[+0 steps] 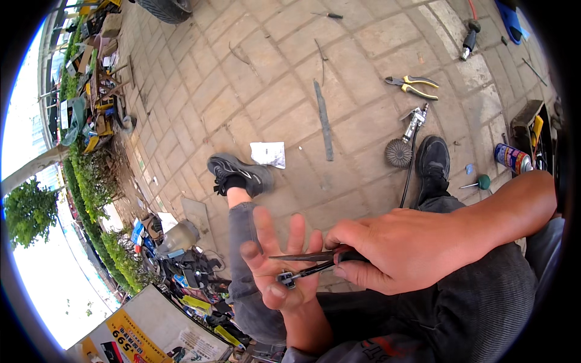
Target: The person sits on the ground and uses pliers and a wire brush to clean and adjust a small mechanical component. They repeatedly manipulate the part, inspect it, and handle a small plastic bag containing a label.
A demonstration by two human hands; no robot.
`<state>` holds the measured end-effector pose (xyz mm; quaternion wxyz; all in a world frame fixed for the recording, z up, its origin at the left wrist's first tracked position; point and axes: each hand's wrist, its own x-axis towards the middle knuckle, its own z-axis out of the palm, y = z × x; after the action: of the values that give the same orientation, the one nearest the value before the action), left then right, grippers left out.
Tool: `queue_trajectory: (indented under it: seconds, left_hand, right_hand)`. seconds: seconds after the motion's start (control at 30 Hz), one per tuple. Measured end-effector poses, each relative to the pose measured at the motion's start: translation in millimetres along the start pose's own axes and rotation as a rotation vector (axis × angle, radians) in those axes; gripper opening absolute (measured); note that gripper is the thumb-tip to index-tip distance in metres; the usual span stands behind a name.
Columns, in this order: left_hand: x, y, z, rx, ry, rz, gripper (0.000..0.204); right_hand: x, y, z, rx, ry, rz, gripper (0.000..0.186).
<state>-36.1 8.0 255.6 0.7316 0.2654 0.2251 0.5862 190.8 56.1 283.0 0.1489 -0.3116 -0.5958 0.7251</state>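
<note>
My left hand [290, 254] is turned palm up, its fingers spread. A small dark connector-like piece [287, 279] with a pale edge sits against the palm, under the thumb tip. My right hand [387, 251] is closed round the reddish handles of dark scissors [299, 257], whose long pointed blade reaches across the left palm. Below that blade a thin black strip [315, 268] runs from the right fingers to the small piece. Whether this strip is the second blade or a wire, I cannot tell. The right fingers hide most of the handles.
On the brick paving lie yellow-handled cutting pliers [414, 86], an air tool with a round wire brush [399, 152], a white packet [268, 155] and a grey strip [324, 121]. A spray can [512, 158] and a green-handled awl [482, 182] are at right. Clutter [190, 269] lines the left.
</note>
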Motion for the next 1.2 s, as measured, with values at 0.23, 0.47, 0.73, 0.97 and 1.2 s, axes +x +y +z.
queue_trajectory:
  seconds: [0.23, 0.47, 0.73, 0.97, 1.2]
  left_hand:
    - [3.9, 1.5, 35.4, 0.507, 0.124, 0.091, 0.102]
    - [0.3, -2.6, 35.0, 0.818, -0.010, 0.136, 0.129]
    - [5.4, 0.2, 42.7, 0.721, -0.033, 0.092, 0.127]
    - [6.1, 0.8, 44.3, 0.615, -0.053, 0.110, 0.128]
    - [4.3, -2.7, 36.8, 0.576, 0.058, 0.140, 0.132]
  right_hand:
    - [5.3, 33.8, -16.4, 0.218, -0.022, -0.179, 0.037]
    - [5.0, 57.9, -21.6, 0.145, 0.060, -0.319, 0.031]
    - [7.2, 55.1, -15.1, 0.026, -0.036, -0.399, 0.032]
    - [11.0, 56.6, 3.4, 0.044, -0.032, -0.494, 0.020]
    - [8.4, 79.4, -17.6, 0.438, 0.304, -0.178, 0.025]
